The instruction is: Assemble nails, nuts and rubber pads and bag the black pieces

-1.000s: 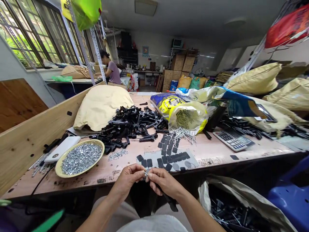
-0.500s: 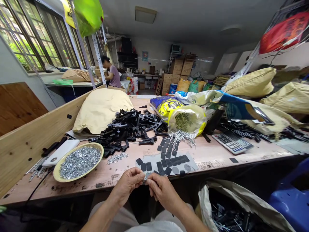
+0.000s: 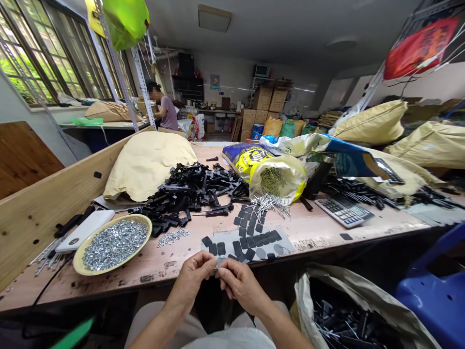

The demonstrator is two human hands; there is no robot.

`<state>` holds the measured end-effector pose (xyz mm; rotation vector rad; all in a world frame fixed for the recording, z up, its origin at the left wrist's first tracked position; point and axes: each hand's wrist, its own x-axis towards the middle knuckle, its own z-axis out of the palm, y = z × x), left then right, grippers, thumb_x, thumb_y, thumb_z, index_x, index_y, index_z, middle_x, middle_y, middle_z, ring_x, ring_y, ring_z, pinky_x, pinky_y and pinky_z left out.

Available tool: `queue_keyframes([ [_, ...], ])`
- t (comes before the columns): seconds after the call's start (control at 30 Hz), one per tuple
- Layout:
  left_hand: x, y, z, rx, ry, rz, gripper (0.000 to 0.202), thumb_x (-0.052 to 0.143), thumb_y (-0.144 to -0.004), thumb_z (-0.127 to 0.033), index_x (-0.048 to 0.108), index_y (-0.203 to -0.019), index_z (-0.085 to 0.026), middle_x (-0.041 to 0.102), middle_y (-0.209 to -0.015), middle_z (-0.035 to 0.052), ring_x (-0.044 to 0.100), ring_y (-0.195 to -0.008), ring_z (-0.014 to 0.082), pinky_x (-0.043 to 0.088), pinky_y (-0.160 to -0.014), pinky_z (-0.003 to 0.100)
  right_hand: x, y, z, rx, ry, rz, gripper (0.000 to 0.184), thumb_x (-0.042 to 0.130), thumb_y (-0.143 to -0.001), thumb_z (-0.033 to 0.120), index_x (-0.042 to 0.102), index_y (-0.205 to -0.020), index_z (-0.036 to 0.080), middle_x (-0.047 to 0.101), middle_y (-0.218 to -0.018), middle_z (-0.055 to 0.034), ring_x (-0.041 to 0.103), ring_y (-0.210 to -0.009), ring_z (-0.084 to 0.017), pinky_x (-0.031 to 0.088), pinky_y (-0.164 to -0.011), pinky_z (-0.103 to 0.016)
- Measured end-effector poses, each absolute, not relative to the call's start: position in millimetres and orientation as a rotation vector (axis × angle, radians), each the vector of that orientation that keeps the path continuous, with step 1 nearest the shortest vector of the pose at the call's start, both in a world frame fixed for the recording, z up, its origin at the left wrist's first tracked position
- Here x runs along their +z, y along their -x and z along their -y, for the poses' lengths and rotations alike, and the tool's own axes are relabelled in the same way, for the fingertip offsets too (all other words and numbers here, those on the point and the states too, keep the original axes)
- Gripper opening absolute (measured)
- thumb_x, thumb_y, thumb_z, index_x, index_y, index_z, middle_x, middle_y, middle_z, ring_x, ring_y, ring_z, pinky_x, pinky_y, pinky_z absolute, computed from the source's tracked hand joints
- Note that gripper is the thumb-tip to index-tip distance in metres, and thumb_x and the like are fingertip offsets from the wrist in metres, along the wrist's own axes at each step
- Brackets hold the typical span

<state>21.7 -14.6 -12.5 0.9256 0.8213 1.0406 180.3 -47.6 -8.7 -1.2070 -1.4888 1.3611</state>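
My left hand [image 3: 195,275] and my right hand [image 3: 241,282] meet at the near table edge, both closed in a pinch. Between their fingertips is a tiny pale thing, mostly hidden, whose kind I cannot make out. Just beyond them, a grey sheet [image 3: 225,236] carries several black rounded pads [image 3: 221,248]. Farther off, long silvery screws [image 3: 271,206] spill near the mouth of a bag. To the left are a few loose nuts [image 3: 173,237] and a yellow bowl [image 3: 77,261] full of small metal nuts [image 3: 115,245].
Black plastic parts [image 3: 192,191] are heaped mid-table beside a cream sack [image 3: 148,162]. A calculator [image 3: 343,211] lies to the right. Below the edge stands an open sack [image 3: 303,295] of black parts, near a blue stool [image 3: 432,291]. Another person [image 3: 167,112] sits far back left.
The view has shifted slightly, so the tabletop sits a little further left. Both hands stay pinched together at the table edge. A green strip has come into view at lower left.
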Motion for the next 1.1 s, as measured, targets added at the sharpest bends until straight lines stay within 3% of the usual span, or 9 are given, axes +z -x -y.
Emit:
queue_keyframes([
  [0.07, -13, -22, 16, 1.025, -0.979, -0.835, 0.034, 0.083, -0.063, -0.048, 0.073, -0.073, -0.017, 0.062, -0.066, -0.0002, 0.044, -0.063, 0.0113, 0.036, -0.063, 0.024, -13, -186, 47, 1.405, 1.220, 1.422, 0.050, 0.061, -0.087, 0.065, 0.058, -0.082, 0.016, 0.049, -0.060, 0.0049, 0.036, -0.041, -0.004, 0.023, -0.039, -0.019],
  [0.13, -14, -18, 17, 0.992, -0.993, -0.850, 0.041, 0.082, -0.063, -0.046, 0.077, -0.093, -0.019, 0.070, -0.084, 0.0025, 0.048, -0.069, 0.0127, 0.039, -0.067, 0.025, -12, -201, 45, 1.338, 1.295, 1.419, 0.050, 0.061, -0.085, 0.066, 0.062, -0.083, 0.016, 0.048, -0.063, 0.0038, 0.038, -0.043, -0.006, 0.026, -0.040, -0.020],
  [0.2, -15, -11, 16, 0.995, -0.974, -0.874, 0.056, 0.082, -0.064, -0.047, 0.073, -0.113, -0.023, 0.071, -0.105, 0.0043, 0.053, -0.076, 0.0142, 0.041, -0.069, 0.025, -4, -226, 42, 1.069, 1.429, 1.492, 0.046, 0.061, -0.087, 0.062, 0.066, -0.084, 0.016, 0.055, -0.072, -0.0004, 0.047, -0.054, -0.010, 0.036, -0.049, -0.023],
  [0.27, -15, -5, 13, 1.027, -0.951, -0.909, 0.062, 0.081, -0.065, -0.048, 0.069, -0.120, -0.024, 0.069, -0.110, 0.0053, 0.055, -0.076, 0.0144, 0.042, -0.067, 0.025, 8, -253, 40, 0.772, 1.546, 1.533, 0.039, 0.062, -0.087, 0.056, 0.066, -0.083, 0.018, 0.059, -0.079, -0.0028, 0.052, -0.067, -0.014, 0.042, -0.061, -0.026],
  [0.43, -9, -16, 7, 1.012, -1.038, -0.896, 0.044, 0.073, -0.072, -0.053, 0.069, -0.097, -0.016, 0.067, -0.080, 0.0030, 0.049, -0.061, 0.0112, 0.035, -0.055, 0.023, 36, -274, 43, 0.582, 1.614, 1.655, 0.028, 0.058, -0.092, 0.046, 0.060, -0.082, 0.019, 0.057, -0.074, -0.0014, 0.049, -0.068, -0.016, 0.040, -0.066, -0.028],
  [0.6, 5, -46, 6, 1.005, -1.402, -0.876, 0.036, 0.051, -0.090, -0.053, 0.057, -0.076, -0.020, 0.057, -0.066, -0.0018, 0.047, -0.060, 0.0125, 0.037, -0.062, 0.025, 37, -232, 50, 0.443, 1.525, 1.854, 0.020, 0.055, -0.096, 0.035, 0.061, -0.084, 0.020, 0.063, -0.083, -0.0031, 0.057, -0.079, -0.018, 0.042, -0.075, -0.029],
  [0.7, 8, -50, 7, 1.000, -1.564, -0.939, 0.040, 0.047, -0.092, -0.050, 0.048, -0.066, -0.021, 0.047, -0.058, -0.0036, 0.043, -0.058, 0.0133, 0.033, -0.061, 0.026, 32, -217, 51, 0.366, 1.462, 1.924, 0.017, 0.053, -0.097, 0.030, 0.062, -0.086, 0.020, 0.063, -0.085, -0.0039, 0.058, -0.080, -0.018, 0.043, -0.076, -0.030],
  [0.83, 1, -47, 7, 1.022, -1.569, -0.984, 0.036, 0.049, -0.090, -0.047, 0.047, -0.064, -0.022, 0.043, -0.055, -0.0042, 0.041, -0.056, 0.0144, 0.031, -0.061, 0.027, 25, -212, 49, 0.334, 1.463, 1.960, 0.021, 0.048, -0.100, 0.029, 0.063, -0.088, 0.020, 0.062, -0.085, -0.0057, 0.057, -0.081, -0.019, 0.042, -0.077, -0.032],
  [1.1, -5, -48, 3, 0.990, -1.578, -0.953, 0.035, 0.051, -0.090, -0.046, 0.051, -0.064, -0.022, 0.051, -0.056, -0.0026, 0.048, -0.056, 0.0150, 0.035, -0.062, 0.027, 29, -211, 50, 0.730, 1.538, 1.776, 0.027, 0.051, -0.098, 0.035, 0.060, -0.078, 0.020, 0.058, -0.076, -0.0013, 0.053, -0.073, -0.015, 0.040, -0.069, -0.028],
])
